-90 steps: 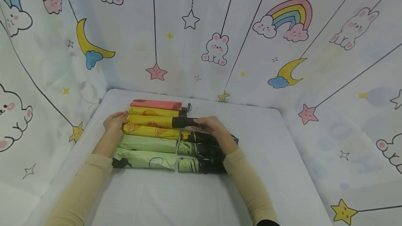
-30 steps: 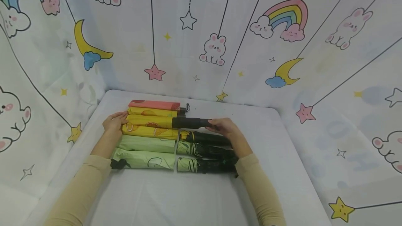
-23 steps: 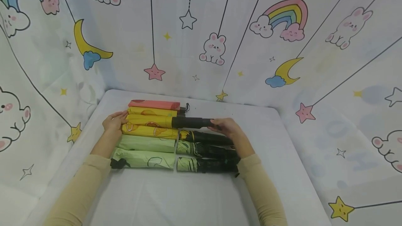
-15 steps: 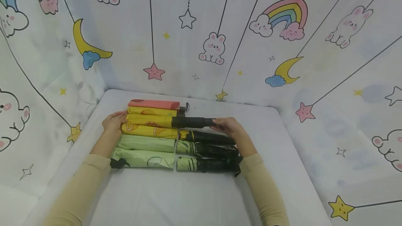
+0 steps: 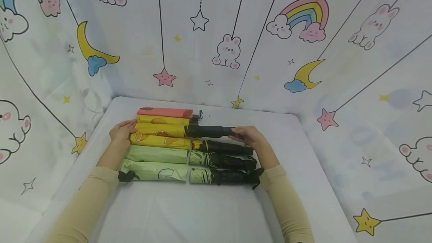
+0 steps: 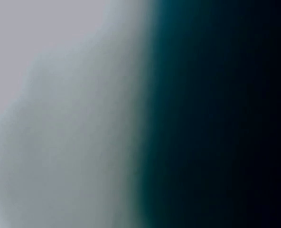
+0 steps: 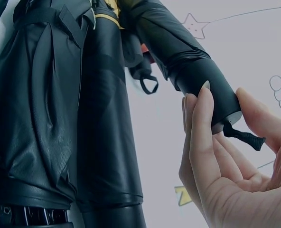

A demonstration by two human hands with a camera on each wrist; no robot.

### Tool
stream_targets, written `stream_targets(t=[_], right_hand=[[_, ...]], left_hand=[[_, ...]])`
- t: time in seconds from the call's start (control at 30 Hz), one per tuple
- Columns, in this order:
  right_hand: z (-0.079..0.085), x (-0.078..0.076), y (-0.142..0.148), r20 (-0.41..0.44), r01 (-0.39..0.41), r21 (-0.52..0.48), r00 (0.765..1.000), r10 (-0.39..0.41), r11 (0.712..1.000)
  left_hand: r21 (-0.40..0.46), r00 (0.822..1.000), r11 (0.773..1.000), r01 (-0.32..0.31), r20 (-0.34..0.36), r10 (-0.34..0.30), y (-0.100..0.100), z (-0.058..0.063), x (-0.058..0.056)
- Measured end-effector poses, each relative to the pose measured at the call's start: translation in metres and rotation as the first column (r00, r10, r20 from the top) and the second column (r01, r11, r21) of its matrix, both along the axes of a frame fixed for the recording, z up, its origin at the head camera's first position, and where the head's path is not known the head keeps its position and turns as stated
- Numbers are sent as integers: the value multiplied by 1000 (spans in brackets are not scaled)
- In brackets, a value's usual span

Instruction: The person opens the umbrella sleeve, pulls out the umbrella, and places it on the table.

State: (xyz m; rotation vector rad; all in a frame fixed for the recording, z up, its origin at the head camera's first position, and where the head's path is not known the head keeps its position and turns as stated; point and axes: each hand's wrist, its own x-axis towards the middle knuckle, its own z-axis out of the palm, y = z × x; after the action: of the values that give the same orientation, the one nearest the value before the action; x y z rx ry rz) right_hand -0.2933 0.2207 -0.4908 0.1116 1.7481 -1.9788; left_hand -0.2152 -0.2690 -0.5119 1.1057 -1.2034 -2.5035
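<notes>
In the head view, a yellow folding umbrella sleeve (image 5: 162, 129) with orange-slice prints lies among several others. My left hand (image 5: 120, 132) holds its left end. From its right end sticks a black folding umbrella (image 5: 206, 131), partly out of the sleeve. My right hand (image 5: 249, 135) pinches the end of its handle. Seen from the right wrist, thumb and fingers hold either side of the black handle (image 7: 209, 95), and a short black strap (image 7: 245, 137) hangs from its end. The left wrist view is only a blur.
Nearer me lie a yellow-sleeved umbrella (image 5: 168, 141) and two green-sleeved ones (image 5: 155, 171), their black parts out to the right. Behind are a yellow sleeved umbrella (image 5: 179, 120) and a red one (image 5: 165, 113). All lie on a white table (image 5: 168, 213) with patterned cloth walls behind.
My right hand has moved to the right, drawing more of the black umbrella out of the yellow sleeve. My left hand has stayed at the sleeve's left end.
</notes>
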Motion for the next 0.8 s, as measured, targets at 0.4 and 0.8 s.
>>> stream_targets(t=[0.4, 0.8], right_hand=[[2, 0, 8, 24, 12, -18, 1000, -11, 1000], [4, 1, 17, 29, 34, -37, 999, -33, 999]], left_hand=[[23, 1000, 999, -25, -16, 25, -1, -2, 0], [31, 999, 999, -14, -29, 15, -1, -3, 1]])
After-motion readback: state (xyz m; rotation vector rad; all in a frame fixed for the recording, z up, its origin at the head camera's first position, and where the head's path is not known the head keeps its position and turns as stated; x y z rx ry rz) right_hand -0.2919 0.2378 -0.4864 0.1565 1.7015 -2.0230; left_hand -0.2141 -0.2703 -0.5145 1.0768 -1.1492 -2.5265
